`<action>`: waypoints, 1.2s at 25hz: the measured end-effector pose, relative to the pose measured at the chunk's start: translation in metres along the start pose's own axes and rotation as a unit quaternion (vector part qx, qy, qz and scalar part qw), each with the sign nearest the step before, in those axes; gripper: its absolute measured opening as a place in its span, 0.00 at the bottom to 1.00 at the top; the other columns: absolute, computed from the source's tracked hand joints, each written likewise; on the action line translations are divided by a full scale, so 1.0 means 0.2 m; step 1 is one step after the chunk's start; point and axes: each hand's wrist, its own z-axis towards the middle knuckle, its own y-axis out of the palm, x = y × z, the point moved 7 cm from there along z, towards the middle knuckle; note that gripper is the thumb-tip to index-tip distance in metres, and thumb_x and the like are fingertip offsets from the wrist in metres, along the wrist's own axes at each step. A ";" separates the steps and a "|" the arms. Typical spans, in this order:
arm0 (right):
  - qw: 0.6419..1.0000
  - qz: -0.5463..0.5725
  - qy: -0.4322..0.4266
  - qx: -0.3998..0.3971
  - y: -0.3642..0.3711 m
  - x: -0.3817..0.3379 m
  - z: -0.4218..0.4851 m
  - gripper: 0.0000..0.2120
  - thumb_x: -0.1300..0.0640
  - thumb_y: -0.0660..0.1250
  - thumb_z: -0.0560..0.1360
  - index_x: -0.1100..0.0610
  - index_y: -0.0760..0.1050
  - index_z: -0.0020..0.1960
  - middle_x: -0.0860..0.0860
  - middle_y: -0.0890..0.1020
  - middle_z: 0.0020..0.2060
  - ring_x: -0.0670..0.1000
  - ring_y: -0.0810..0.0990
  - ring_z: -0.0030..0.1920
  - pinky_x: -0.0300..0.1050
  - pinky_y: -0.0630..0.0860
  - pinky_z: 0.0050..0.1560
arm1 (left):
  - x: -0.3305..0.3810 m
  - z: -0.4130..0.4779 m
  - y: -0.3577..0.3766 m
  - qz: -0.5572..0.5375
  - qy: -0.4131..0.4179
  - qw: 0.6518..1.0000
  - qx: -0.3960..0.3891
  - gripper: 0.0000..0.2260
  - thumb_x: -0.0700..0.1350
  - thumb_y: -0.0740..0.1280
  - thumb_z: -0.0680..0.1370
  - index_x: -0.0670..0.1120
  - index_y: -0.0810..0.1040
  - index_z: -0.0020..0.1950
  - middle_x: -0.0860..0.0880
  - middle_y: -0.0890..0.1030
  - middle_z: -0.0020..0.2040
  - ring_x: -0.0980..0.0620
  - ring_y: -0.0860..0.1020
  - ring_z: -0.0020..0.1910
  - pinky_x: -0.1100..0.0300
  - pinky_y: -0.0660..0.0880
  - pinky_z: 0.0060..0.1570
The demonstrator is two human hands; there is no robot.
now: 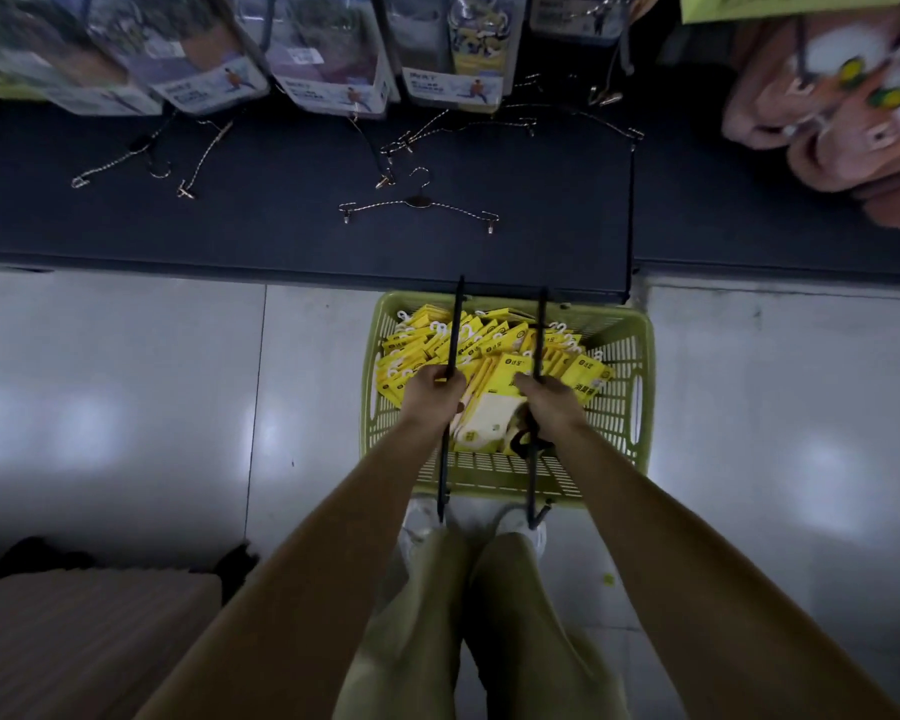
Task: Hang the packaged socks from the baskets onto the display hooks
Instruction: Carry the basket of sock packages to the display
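Yellow flat packs of socks with white plastic hanger tabs (494, 350) fill the lime-green slotted plastic basket (640, 387), heaped to its rim and thickest toward its far edge. The basket stands on the pale glossy tiled floor (126, 381), its far edge against the front edge of the dark low display shelf (281, 241). Above the heap, the left grip (432, 392) is clenched round a long thin black metal rod (455, 324), and the right grip (552, 405) clenches a second black rod (541, 324) with an upturned end nearest the person. Both look like display hooks, though I cannot be sure. No yellow pack hangs on either rod, and none shows among the blue-grey hanging packages (328, 59) above the shelf's back edge. Loose wire clip hangers (419, 205) lie on the shelf. By that evidence the hanging has barely begun: nearly all of the basket's stock is yet to be threaded and hung.
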 end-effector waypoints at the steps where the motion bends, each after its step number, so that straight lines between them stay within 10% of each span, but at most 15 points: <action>1: 0.999 -0.016 0.001 0.037 -0.12 0.03 -0.05 0.09 0.50 0.64 0.76 0.56 0.74 0.44 0.51 0.77 0.28 0.49 0.76 0.27 0.40 0.72 0.32 | 0.00 -0.02 -0.03 0.022 -0.005 1.000 0.003 0.13 0.43 0.63 0.78 0.38 0.74 0.59 0.42 0.79 0.44 0.47 0.78 0.36 0.60 0.75 0.35; 5: 0.999 -0.021 0.001 0.047 -0.37 0.07 -0.30 0.05 0.58 0.64 0.75 0.58 0.74 0.41 0.51 0.77 0.23 0.47 0.76 0.23 0.38 0.74 0.28 | -0.04 -0.20 -0.16 0.087 -0.020 0.996 0.027 0.13 0.42 0.62 0.78 0.38 0.73 0.60 0.35 0.80 0.52 0.37 0.79 0.47 0.47 0.76 0.46; 15: 0.978 -0.198 -0.032 -0.061 -0.34 -0.28 -1.18 0.07 0.54 0.62 0.78 0.59 0.72 0.50 0.55 0.80 0.33 0.53 0.80 0.33 0.36 0.70 0.26 | -0.01 -1.02 -0.72 -0.060 -0.076 0.994 0.060 0.09 0.44 0.61 0.78 0.45 0.70 0.37 0.49 0.71 0.30 0.51 0.71 0.29 0.62 0.62 0.29; 23: 0.925 -0.354 -0.077 -0.119 0.29 -0.66 -1.49 0.13 0.49 0.62 0.78 0.59 0.73 0.42 0.54 0.80 0.35 0.52 0.83 0.38 0.46 0.75 0.44 | -0.06 -1.11 -1.43 -0.164 -0.092 0.979 0.080 0.12 0.45 0.60 0.80 0.45 0.70 0.36 0.49 0.72 0.32 0.52 0.70 0.28 0.61 0.67 0.29; 30: 0.862 -0.464 -0.160 -0.129 1.16 -1.26 -1.73 0.16 0.50 0.60 0.79 0.58 0.71 0.36 0.53 0.79 0.31 0.52 0.77 0.34 0.42 0.69 0.34 | -0.08 -1.05 -2.28 -0.247 -0.078 0.958 0.124 0.08 0.42 0.60 0.79 0.44 0.71 0.40 0.48 0.71 0.33 0.52 0.70 0.28 0.62 0.70 0.28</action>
